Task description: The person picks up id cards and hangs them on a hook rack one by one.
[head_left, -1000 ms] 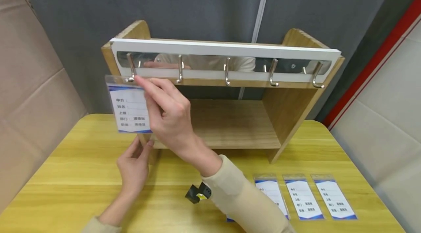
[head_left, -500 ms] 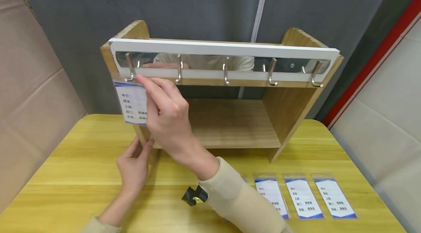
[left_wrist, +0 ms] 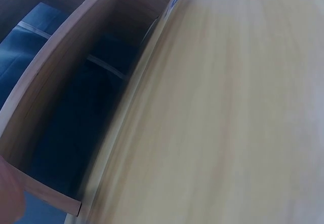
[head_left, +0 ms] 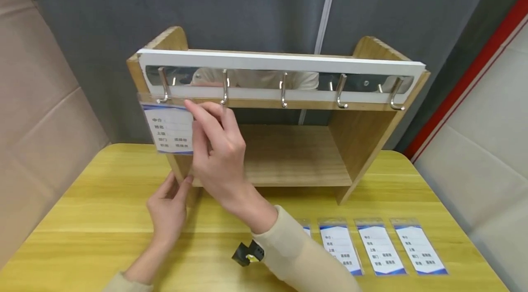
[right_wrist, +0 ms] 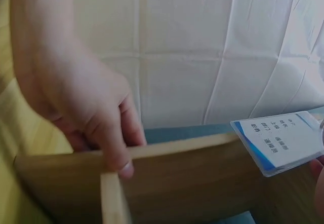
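My right hand pinches a clear-sleeved badge card by its upper right edge. The card hangs upright at the leftmost hook of the wooden shelf unit, its clear top strip overlapping the hook's tip. In the right wrist view the card tilts at the right, with fingertips at its edge. Low on the unit, my left hand grips the left side panel, thumb in front. Only a bit of that hand shows in the left wrist view.
Several more badge cards lie in a row at the table's front right, one partly behind the right sleeve. More metal hooks line the white rail. A grey partition stands behind the yellow wooden table.
The right hand has brought the badge card back and slightly right against the leftmost hook, then shifted a little right along it. The left hand has stayed on the panel.
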A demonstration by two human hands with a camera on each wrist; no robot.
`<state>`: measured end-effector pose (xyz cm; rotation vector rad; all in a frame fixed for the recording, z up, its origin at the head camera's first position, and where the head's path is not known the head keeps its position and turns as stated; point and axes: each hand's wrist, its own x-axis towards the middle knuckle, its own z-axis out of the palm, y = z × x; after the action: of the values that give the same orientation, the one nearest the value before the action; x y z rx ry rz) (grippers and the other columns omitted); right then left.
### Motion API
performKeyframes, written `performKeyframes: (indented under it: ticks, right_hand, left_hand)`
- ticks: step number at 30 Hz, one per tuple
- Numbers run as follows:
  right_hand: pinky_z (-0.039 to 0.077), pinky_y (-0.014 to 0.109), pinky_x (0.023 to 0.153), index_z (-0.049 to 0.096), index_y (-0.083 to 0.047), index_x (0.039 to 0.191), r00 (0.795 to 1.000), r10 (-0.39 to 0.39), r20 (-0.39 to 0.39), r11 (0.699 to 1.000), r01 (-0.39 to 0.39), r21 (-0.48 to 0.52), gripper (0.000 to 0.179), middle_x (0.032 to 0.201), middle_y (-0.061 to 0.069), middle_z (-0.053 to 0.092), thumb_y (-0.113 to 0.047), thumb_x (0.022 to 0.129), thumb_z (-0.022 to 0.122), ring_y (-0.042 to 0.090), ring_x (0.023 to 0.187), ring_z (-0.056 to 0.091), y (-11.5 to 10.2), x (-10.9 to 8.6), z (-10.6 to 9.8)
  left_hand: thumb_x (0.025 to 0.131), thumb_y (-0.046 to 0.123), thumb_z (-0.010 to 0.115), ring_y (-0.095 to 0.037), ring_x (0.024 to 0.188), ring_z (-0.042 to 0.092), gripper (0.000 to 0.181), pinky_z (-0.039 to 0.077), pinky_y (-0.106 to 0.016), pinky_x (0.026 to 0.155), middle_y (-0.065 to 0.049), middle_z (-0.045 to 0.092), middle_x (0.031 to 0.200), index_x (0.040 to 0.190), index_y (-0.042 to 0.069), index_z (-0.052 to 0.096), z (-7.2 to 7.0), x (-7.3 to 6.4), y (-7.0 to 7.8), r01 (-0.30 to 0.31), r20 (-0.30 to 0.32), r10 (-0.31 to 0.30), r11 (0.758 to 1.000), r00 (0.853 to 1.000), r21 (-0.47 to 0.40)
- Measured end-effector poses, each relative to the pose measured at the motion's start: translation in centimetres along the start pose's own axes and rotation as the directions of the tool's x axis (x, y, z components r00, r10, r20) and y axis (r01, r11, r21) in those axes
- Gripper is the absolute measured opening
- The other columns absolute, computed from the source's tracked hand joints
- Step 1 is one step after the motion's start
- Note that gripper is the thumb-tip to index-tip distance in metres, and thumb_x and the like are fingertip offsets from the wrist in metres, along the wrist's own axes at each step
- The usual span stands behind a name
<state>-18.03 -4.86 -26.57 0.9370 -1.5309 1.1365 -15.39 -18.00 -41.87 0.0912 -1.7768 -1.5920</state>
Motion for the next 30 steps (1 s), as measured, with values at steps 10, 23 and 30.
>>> performKeyframes:
  ticks: [10,23,30]
  right_hand:
    - [0.059,0.021,0.071,0.07,0.002,0.117,0.99,-0.123,0.066,0.989,0.117,0.094,0.023,0.107,0.016,0.065,0.009,0.099,0.058,0.024,0.093,0.065,1.8,-2.1,-4.0]
    - [0.063,0.025,0.07,0.069,0.004,0.112,0.979,-0.162,0.123,0.978,0.143,0.153,0.014,0.1,0.016,0.066,-0.001,0.103,0.058,0.024,0.084,0.065,2.8,-5.4,-10.2]
    - [0.064,0.023,0.076,0.069,0.005,0.118,0.974,-0.099,0.204,0.982,0.063,0.177,0.019,0.104,0.019,0.069,-0.003,0.104,0.058,0.026,0.084,0.068,3.6,-8.2,-12.9]
  left_hand:
    - [0.094,-0.006,0.07,0.0,0.103,0.07,0.039,0.06,-0.024,0.089,-0.021,0.065,0.127,0.132,0.002,0.066,0.1,0.0,0.2,0.051,-0.003,-0.051,0.997,0.999,-0.057]
    - [0.093,-0.008,0.07,0.001,0.101,0.069,0.038,0.06,-0.023,0.089,-0.026,0.063,0.124,0.13,-0.004,0.064,0.3,0.0,0.3,0.078,-0.027,-0.08,0.993,0.996,-0.088]
    - [0.094,-0.006,0.07,0.003,0.103,0.068,0.039,0.059,-0.023,0.089,-0.024,0.063,0.126,0.132,-0.003,0.064,0.1,0.0,0.4,0.081,-0.014,-0.082,0.994,0.997,-0.076]
